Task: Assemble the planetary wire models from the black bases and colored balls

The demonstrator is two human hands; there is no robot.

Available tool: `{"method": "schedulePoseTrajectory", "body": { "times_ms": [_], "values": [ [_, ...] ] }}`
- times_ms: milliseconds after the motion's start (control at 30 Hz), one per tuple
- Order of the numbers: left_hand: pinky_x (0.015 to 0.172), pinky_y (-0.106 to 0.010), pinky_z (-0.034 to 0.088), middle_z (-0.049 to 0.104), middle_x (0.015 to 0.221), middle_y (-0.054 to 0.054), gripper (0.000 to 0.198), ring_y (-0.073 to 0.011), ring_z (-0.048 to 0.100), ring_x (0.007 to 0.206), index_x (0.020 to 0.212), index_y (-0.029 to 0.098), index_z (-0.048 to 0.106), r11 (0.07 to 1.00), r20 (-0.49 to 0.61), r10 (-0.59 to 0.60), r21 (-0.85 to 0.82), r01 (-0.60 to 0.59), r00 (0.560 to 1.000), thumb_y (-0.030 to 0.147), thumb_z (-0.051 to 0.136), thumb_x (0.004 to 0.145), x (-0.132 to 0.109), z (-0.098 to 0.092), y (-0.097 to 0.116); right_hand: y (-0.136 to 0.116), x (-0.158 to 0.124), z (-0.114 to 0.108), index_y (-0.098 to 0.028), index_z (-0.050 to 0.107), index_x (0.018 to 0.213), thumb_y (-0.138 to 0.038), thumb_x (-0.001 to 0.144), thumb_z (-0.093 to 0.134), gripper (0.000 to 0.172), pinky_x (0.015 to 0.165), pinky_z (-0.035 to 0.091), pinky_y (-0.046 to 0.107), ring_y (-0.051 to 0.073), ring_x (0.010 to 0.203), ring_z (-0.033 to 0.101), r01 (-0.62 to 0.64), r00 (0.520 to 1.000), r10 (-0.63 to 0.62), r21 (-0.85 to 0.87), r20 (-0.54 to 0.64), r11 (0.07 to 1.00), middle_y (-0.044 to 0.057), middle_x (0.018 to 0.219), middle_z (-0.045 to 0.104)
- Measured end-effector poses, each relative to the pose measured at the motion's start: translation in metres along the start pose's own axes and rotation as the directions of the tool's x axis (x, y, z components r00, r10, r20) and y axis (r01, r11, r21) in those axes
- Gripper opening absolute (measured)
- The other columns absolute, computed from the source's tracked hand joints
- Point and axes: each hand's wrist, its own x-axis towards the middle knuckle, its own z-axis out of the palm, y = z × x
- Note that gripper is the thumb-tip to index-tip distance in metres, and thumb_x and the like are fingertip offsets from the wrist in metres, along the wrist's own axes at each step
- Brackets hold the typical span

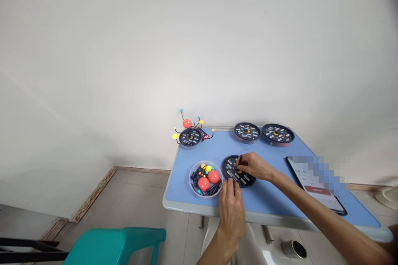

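Head view:
1. Your right hand point(253, 166) pinches a thin black plastic rod point(239, 160), light and stiff, just above a round black plastic disc point(230, 166); hold the rod by its shaft.
2. Your left hand point(231, 213), fingers pressed together, touches the disc's near edge; any grip there cannot be told.

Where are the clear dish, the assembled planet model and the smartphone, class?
Clear dish point(190, 179): head view, on its left rim.
Assembled planet model point(190, 137): head view, on its black base.
Smartphone point(323, 203): head view, on its lower screen.

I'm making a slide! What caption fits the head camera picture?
Right hand holds a black rod over a black disc, left hand at its edge, beside a clear dish of red balls.
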Motion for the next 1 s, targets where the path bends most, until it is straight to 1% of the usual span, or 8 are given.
{"method": "schedulePoseTrajectory", "body": {
  "times_ms": [67, 267, 400, 567, 667, 800, 1000],
  "values": [
    [0.087, -0.045, 0.056, 0.066, 0.114, -0.016, 0.033, -0.0277, 0.063, 0.106, 0.114, 0.012, 0.063, 1.0, 0.005, 0.002, -0.011, -0.002, 1.0, 0.001, 0.05, 0.085, 0.0, -0.001, 0.0, 0.0, 0.001, 0.0, -0.015, 0.07, 0.071, -0.014, 0.07, 0.052, 0.018, 0.054, 0.04, 0.024, 0.015, 0.056, 0.056, 0.011, 1.0, -0.011, -0.002, 0.014, 1.0, 0.004, 0.063, 0.069],
    [0.087, -0.043, 0.056, 0.067, 0.112, -0.016, 0.032, -0.0269, 0.063, 0.104, 0.111, 0.01, 0.064, 1.0, -0.014, -0.009, 0.006, 0.009, 1.0, 0.0, 0.05, 0.084, 0.003, -0.005, 0.003, 0.002, 0.004, 0.001, -0.015, 0.069, 0.068, -0.011, 0.069, 0.051, 0.019, 0.054, 0.04, 0.024, 0.015, 0.055, 0.056, 0.032, 0.997, -0.029, -0.041, 0.072, 0.999, 0.004, 0.063, 0.071],
    [0.087, -0.041, 0.056, 0.067, 0.112, -0.017, 0.031, -0.0269, 0.062, 0.106, 0.11, 0.008, 0.064, 1.0, -0.014, -0.007, 0.018, 0.007, 1.0, -0.001, 0.049, 0.084, 0.003, -0.006, 0.004, 0.004, 0.003, 0.006, -0.014, 0.068, 0.068, -0.014, 0.071, 0.052, 0.016, 0.054, 0.037, 0.025, 0.015, 0.055, 0.053, 0.024, 0.999, -0.02, -0.097, 0.041, 0.995, 0.006, 0.062, 0.069],
    [0.088, -0.043, 0.056, 0.066, 0.114, -0.016, 0.033, -0.0276, 0.062, 0.107, 0.112, 0.01, 0.063, 1.0, -0.002, 0.0, 0.016, 0.0, 1.0, 0.0, 0.05, 0.084, 0.001, -0.002, 0.003, 0.006, -0.001, 0.014, -0.015, 0.066, 0.067, -0.017, 0.076, 0.052, 0.016, 0.054, 0.035, 0.025, 0.015, 0.054, 0.05, 0.002, 1.0, -0.001, -0.147, 0.005, 0.989, 0.006, 0.06, 0.066],
    [0.087, -0.043, 0.056, 0.066, 0.114, -0.017, 0.035, -0.0276, 0.062, 0.107, 0.114, 0.01, 0.063, 1.0, 0.013, 0.005, 0.002, -0.005, 1.0, 0.0, 0.05, 0.084, 0.001, -0.002, 0.004, 0.007, -0.003, 0.017, -0.016, 0.066, 0.07, -0.019, 0.078, 0.053, 0.016, 0.055, 0.035, 0.025, 0.015, 0.056, 0.053, -0.025, 1.0, 0.023, -0.16, -0.016, 0.987, 0.006, 0.063, 0.067],
    [0.086, -0.041, 0.057, 0.067, 0.113, -0.016, 0.034, -0.0265, 0.063, 0.106, 0.113, 0.01, 0.063, 1.0, 0.038, -0.003, 0.007, 0.003, 0.999, 0.0, 0.048, 0.085, 0.002, -0.007, 0.005, 0.007, -0.005, 0.022, -0.016, 0.064, 0.067, -0.021, 0.081, 0.052, 0.019, 0.056, 0.035, 0.026, 0.017, 0.057, 0.056, -0.055, 0.998, 0.049, -0.183, -0.038, 0.982, 0.008, 0.064, 0.067],
    [0.086, -0.038, 0.057, 0.068, 0.111, -0.017, 0.028, -0.026, 0.064, 0.104, 0.11, 0.006, 0.064, 0.997, 0.002, 0.05, 0.061, -0.05, 0.999, 0.004, 0.051, 0.085, 0.006, -0.01, 0.006, 0.006, -0.007, 0.029, -0.017, 0.062, 0.073, -0.023, 0.085, 0.047, 0.02, 0.059, 0.037, 0.027, 0.021, 0.067, 0.062, -0.091, 0.994, 0.077, -0.209, -0.076, 0.974, 0.01, 0.072, 0.07]
  ]
}}
